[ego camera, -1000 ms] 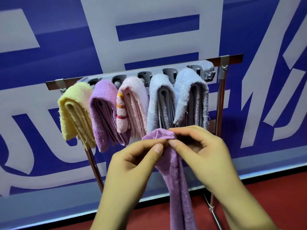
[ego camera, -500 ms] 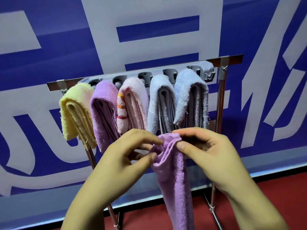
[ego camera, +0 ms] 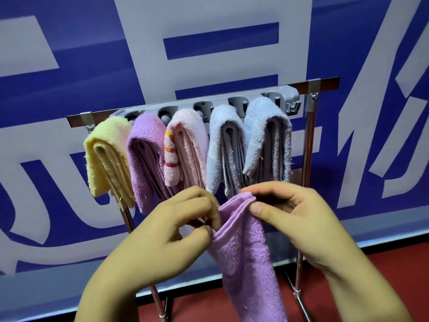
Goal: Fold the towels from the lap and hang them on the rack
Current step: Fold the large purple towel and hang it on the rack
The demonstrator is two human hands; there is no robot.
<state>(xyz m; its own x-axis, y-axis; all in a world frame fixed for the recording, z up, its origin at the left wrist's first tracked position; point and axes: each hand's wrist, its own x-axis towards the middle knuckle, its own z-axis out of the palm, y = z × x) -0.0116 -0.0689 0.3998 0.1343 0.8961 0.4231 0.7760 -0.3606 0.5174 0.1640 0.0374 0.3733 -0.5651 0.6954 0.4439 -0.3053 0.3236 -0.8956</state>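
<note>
A lilac towel [ego camera: 246, 256] hangs down in front of me, bunched at its top. My right hand [ego camera: 292, 217] pinches the top corner between thumb and fingers. My left hand [ego camera: 176, 228] grips the towel's left edge a little lower. Behind them stands the rack [ego camera: 308, 145], a metal frame with a grey holder bar [ego camera: 292, 98]. Folded towels hang on it side by side: yellow [ego camera: 106, 156], purple [ego camera: 144, 159], pink with orange and red stripes [ego camera: 185, 145], and two pale blue ones [ego camera: 222, 145] [ego camera: 267, 135].
A blue banner with large white shapes [ego camera: 209, 43] covers the wall right behind the rack. Red floor [ego camera: 383, 259] shows below it. The rack's steel legs [ego camera: 299, 270] stand on the floor at left and right. One grey hook [ego camera: 293, 108] at the bar's right end carries nothing.
My left hand slid from the towel's top corner down along its left edge. The towel's top has spread wider between my hands. My right hand stayed put.
</note>
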